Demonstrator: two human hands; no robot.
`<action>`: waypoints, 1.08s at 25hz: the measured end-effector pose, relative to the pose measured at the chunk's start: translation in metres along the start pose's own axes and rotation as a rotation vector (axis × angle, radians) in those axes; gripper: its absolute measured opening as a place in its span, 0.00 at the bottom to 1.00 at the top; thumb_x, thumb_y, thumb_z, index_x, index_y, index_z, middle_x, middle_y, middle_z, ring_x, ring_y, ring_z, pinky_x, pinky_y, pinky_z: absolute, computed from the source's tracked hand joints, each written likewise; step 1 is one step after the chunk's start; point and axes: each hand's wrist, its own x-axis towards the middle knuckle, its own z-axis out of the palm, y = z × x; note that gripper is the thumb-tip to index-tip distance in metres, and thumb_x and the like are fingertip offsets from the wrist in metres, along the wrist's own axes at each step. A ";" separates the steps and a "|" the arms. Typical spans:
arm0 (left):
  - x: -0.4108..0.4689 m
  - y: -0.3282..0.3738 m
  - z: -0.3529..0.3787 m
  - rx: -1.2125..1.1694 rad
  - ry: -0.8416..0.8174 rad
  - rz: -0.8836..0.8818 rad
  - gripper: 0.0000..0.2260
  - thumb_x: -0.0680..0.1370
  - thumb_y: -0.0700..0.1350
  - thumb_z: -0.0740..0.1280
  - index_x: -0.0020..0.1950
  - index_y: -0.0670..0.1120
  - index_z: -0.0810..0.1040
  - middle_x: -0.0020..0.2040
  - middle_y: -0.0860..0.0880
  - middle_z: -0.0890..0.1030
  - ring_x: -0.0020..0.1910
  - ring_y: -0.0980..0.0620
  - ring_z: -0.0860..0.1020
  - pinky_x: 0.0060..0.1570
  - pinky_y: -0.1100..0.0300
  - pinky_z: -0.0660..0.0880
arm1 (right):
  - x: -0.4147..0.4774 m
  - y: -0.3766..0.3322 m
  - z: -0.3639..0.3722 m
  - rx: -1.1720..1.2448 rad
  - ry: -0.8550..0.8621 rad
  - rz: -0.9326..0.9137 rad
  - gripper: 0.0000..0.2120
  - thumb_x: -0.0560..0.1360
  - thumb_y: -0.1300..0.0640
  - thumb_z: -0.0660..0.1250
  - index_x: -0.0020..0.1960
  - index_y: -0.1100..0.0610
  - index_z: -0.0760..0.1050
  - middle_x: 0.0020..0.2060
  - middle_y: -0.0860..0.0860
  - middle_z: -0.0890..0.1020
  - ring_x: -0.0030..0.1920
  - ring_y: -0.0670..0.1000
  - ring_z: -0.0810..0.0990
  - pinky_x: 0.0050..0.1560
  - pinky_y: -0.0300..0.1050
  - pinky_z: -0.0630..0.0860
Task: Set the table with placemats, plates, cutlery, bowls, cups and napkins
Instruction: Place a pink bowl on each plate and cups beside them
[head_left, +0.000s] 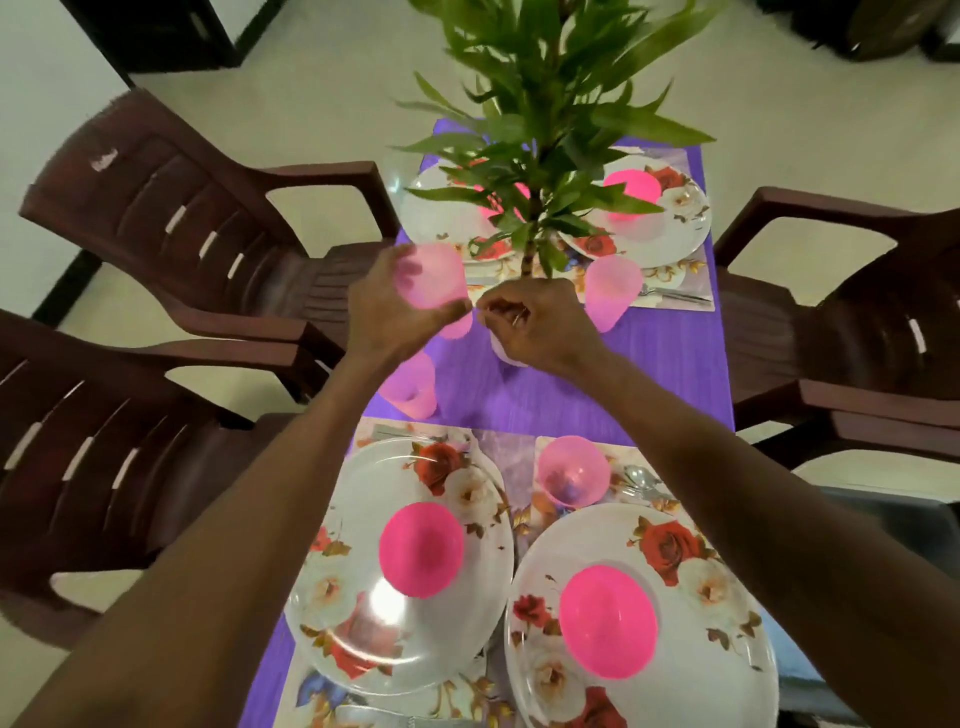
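Note:
My left hand (387, 306) grips a translucent pink cup (428, 278) above the purple table (545, 384). My right hand (537, 327) is beside it with curled fingers, its fingertips meeting the left thumb at the cup's side; what they pinch is hidden. Two near floral plates (358, 613) (727, 654) each carry an overturned pink bowl (421, 548) (608, 621). More pink cups stand at the left (410, 389), at the right (608, 291) and upright on the near placemat (571, 470). Cutlery (644, 480) lies beside that one.
A tall green plant (535, 130) in a white pot (501, 356) stands mid-table, just under my right hand. Two far plates (670, 239) (436, 218) hold pink bowls. Brown plastic chairs flank the table on the left (171, 208) and right (857, 322).

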 end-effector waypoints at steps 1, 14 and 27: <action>0.015 -0.008 0.000 0.004 -0.027 -0.023 0.39 0.63 0.56 0.84 0.70 0.47 0.75 0.59 0.52 0.81 0.53 0.55 0.78 0.45 0.78 0.67 | 0.007 -0.004 0.010 -0.020 -0.012 0.045 0.07 0.73 0.54 0.73 0.49 0.56 0.86 0.40 0.50 0.87 0.39 0.51 0.85 0.42 0.50 0.81; 0.100 -0.082 0.059 0.200 -0.417 0.056 0.44 0.60 0.51 0.85 0.73 0.44 0.72 0.63 0.43 0.80 0.62 0.44 0.78 0.56 0.63 0.69 | 0.020 0.028 0.077 -0.162 -0.040 0.454 0.06 0.71 0.62 0.75 0.48 0.59 0.83 0.36 0.52 0.83 0.37 0.52 0.80 0.44 0.42 0.76; 0.090 -0.077 0.053 0.164 -0.474 0.062 0.59 0.61 0.52 0.87 0.83 0.44 0.56 0.75 0.40 0.71 0.73 0.38 0.69 0.70 0.50 0.67 | 0.011 0.013 0.062 -0.110 0.007 0.558 0.05 0.73 0.66 0.75 0.48 0.61 0.83 0.37 0.51 0.84 0.33 0.43 0.80 0.39 0.34 0.77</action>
